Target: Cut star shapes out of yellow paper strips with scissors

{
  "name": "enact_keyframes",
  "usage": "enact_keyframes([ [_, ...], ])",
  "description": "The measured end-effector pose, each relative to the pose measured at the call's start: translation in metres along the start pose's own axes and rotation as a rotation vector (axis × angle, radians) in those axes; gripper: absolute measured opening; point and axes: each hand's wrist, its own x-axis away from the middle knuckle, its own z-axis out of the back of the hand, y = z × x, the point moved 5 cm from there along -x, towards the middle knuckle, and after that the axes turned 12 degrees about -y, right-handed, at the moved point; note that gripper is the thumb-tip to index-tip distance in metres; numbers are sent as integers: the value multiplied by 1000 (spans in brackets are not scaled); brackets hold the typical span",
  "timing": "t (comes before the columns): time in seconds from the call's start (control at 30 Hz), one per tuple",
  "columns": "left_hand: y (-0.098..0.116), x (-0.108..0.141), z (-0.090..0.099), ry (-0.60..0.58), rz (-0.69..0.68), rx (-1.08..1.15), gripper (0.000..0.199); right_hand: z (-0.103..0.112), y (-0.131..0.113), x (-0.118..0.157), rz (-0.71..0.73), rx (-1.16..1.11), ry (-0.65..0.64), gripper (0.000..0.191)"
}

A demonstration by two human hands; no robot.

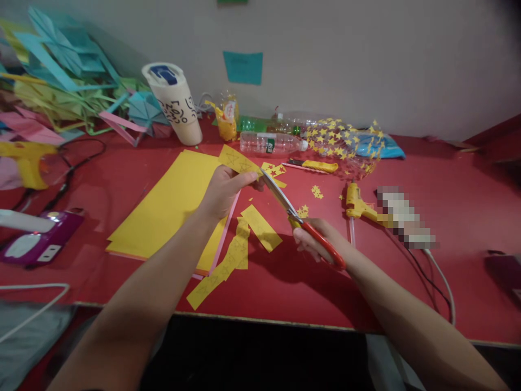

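Note:
My left hand (228,190) pinches a yellow paper strip (236,159) with star outlines drawn on it, over the stack of yellow paper sheets (163,203). My right hand (313,239) is closed around red-handled scissors (303,222). Their blades point up and left, with the tips at the strip's right end beside my left thumb; whether they cut into it I cannot make out. Below, more yellow strips (232,258) with drawn stars overlap on the red table, and another strip (261,228) lies beside them. Small cut-out stars (317,191) lie beyond the scissors.
A yellow glue gun (358,203) lies at right by a blurred-out device (405,217). Behind are a utility knife (321,165), a plastic bottle (271,143), a star-covered clear piece (342,140) and a white tumbler (175,106). Folded paper shapes (77,70) and another glue gun (30,160) occupy the left.

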Motion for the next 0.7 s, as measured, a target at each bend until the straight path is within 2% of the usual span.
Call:
enact_keyframes([
  [0.2,3,0,1,-43,-21,8,11,0,-7,2,7,-34,17,53],
  [0.47,11,0,9,-136,5,-56,10,1,-5,3,0,-8,-22,54],
  [0.7,9,0,10,-141,12,-63,9,1,2,0,22,24,-43,51],
])
